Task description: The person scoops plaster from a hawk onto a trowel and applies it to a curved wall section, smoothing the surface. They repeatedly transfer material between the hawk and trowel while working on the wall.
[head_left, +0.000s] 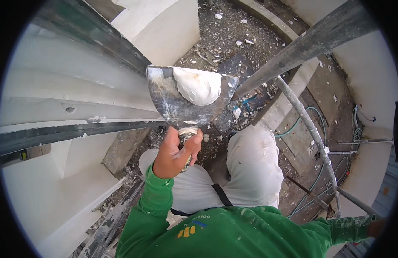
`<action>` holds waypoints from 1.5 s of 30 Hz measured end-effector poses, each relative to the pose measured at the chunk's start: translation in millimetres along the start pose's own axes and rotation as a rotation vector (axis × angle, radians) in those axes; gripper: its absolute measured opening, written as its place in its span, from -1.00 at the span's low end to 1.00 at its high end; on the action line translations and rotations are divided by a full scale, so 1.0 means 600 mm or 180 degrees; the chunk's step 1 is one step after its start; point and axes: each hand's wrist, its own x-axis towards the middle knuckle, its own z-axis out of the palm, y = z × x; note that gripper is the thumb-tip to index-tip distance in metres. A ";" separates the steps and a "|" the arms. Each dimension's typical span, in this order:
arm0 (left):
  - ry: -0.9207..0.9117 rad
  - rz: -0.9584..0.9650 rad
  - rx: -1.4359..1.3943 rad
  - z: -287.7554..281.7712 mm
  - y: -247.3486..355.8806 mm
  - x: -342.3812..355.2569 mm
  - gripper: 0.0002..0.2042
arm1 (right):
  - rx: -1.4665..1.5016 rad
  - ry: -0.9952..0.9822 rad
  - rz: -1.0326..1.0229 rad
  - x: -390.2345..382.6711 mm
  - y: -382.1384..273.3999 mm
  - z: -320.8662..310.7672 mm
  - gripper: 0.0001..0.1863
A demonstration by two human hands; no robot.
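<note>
My left hand [178,150] is closed around the handle of a broad putty knife [173,105], held out in front of my knees. The wide metal blade is smeared and points away from me. A thick lump of white putty [199,87] sits on the blade toward its far edge. My right arm stretches out to the right rim, where only a bit of my right hand [376,228] shows beside a metal scaffold tube [358,202]. Its fingers are out of sight, so whether it grips the tube is hidden.
Thick metal poles [310,45] cross close on both sides. A thin splattered tube [308,120] slants down at right. White wall ledges [78,94] stand at left. Far below, debris covers the ground [224,38], and a green hose [321,129] lies at right.
</note>
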 end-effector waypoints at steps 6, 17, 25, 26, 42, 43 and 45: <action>-0.0111 0.0018 0.0122 0.012 0.055 -0.021 -0.68 | 0.3610 -0.0620 0.0533 -0.157 -0.139 0.182 -0.52; 0.0404 0.0303 0.0496 0.007 0.081 -0.084 -0.72 | 0.1261 -0.2367 -0.3263 -0.281 -0.222 0.424 -0.70; 0.0944 0.0118 0.0599 0.026 0.063 -0.075 -0.80 | 0.1995 -0.2675 -0.3232 -0.328 -0.185 0.494 -0.75; 0.1159 0.0202 0.0651 0.026 0.057 -0.076 -0.80 | 0.2029 -0.2910 -0.3098 -0.332 -0.172 0.494 -0.75; 0.1558 0.0259 0.0608 -0.047 -0.086 -0.136 -0.39 | 0.2199 -0.4389 0.2276 -0.726 0.146 0.734 -0.82; 0.1580 0.0188 0.0612 -0.044 -0.087 -0.130 -0.40 | 0.2132 -0.4424 0.2044 -0.739 0.143 0.744 -0.76; 0.1578 0.0075 0.0661 -0.039 -0.092 -0.115 -0.44 | 0.2387 -0.4468 0.2136 -0.761 0.140 0.758 -0.76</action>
